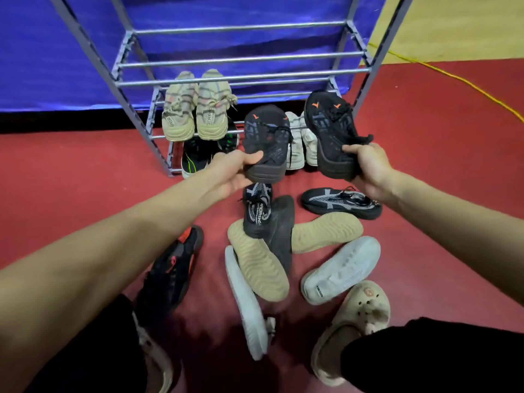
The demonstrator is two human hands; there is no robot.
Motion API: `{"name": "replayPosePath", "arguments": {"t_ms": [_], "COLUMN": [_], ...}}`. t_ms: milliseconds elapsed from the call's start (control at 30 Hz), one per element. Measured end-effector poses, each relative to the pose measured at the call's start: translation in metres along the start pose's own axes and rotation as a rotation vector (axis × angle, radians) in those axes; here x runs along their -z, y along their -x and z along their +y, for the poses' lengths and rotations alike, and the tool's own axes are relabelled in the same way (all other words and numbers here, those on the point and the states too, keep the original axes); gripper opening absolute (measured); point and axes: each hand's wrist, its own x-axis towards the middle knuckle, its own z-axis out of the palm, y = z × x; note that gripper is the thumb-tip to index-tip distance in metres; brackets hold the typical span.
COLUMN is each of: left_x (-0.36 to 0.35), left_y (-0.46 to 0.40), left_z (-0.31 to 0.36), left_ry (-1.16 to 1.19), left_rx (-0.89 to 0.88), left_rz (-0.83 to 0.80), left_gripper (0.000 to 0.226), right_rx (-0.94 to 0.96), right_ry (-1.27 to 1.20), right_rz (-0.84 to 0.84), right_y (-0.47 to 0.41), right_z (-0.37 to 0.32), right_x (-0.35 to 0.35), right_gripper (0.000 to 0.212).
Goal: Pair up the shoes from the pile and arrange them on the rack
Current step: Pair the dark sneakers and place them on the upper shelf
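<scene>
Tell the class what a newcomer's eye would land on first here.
Two matching black sneakers with orange marks, one gripped in the left hand and one in the right hand, held up before the metal rack. A beige striped pair sits on the rack, and a jumble of upturned shoes covers the red floor below.

Your floor is red, with a tan area at far right. On it stands the rack, metal bars on grey posts. The beige pair sits on a lower tier, heels toward you; a white pair sits to its right, tier unclear; a black-green pair sits at the bottom. The pile lies on the floor near you: several shoes sole-up, overlapping. A yellow cable crosses the floor at right.
</scene>
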Motion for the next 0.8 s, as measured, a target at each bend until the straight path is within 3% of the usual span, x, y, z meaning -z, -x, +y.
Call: {"name": "replayPosePath", "arguments": {"t_ms": [67,200,400,667,800], "left_x": [-0.014,-0.035,-0.057,-0.076,-0.08], "left_y": [-0.018,-0.067,-0.139,-0.198,-0.211], "left_z": [0.006,0.012,0.022,0.027,0.025], "left_ry": [-0.011,0.02,0.028,0.013,0.03], "left_rx": [-0.044,-0.085,-0.123,-0.157,-0.164], "left_rz": [0.023,0.03,0.034,0.055,0.036], "left_gripper": [0.009,0.037,0.016,0.038,0.035], "right_rx": [-0.012,0.006,0.112,0.119,0.11], "right_ry": [0.003,0.018,0.057,-0.006,-0.015], "right_rz": [0.011,0.035,0.074,0.105,0.131], "right_y": [-0.023,-0.076,-0.154,-0.222,-0.235], "right_z": [-0.007,-0.014,-0.014,-0.007,-0.001], "right_x": [-0.006,-0.014,-0.028,-0.041,-0.041], "right_gripper": [0.044,0.04,0.033,0.024,0.028]}}
